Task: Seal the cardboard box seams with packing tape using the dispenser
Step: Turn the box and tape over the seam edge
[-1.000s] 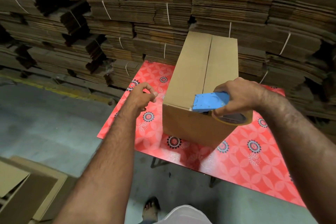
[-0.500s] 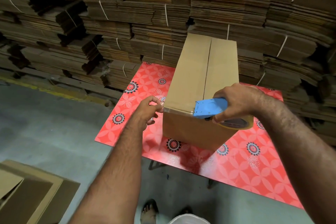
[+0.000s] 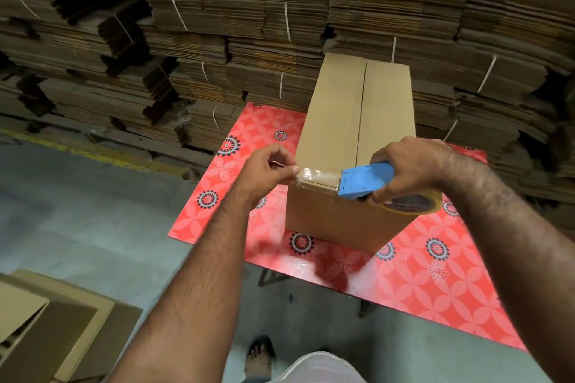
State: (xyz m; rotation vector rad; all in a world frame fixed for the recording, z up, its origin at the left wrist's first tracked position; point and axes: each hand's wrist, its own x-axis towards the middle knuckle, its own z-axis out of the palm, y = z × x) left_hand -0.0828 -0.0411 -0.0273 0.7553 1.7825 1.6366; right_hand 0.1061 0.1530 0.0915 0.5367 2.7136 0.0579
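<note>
A long brown cardboard box lies on a red flower-patterned table, its top flaps closed with a centre seam running away from me. My right hand grips a blue tape dispenser with a tan tape roll at the box's near top edge. A short strip of clear tape runs left from the dispenser along that edge. My left hand pinches the tape's free end at the box's near left corner.
Tall stacks of bundled flat cardboard fill the whole background behind the table. Open cartons sit on the grey concrete floor at lower left. My sandalled foot shows at the bottom.
My left hand came in to the box's near left corner and took the tape end. A strip of tape now stretches between it and the dispenser.
</note>
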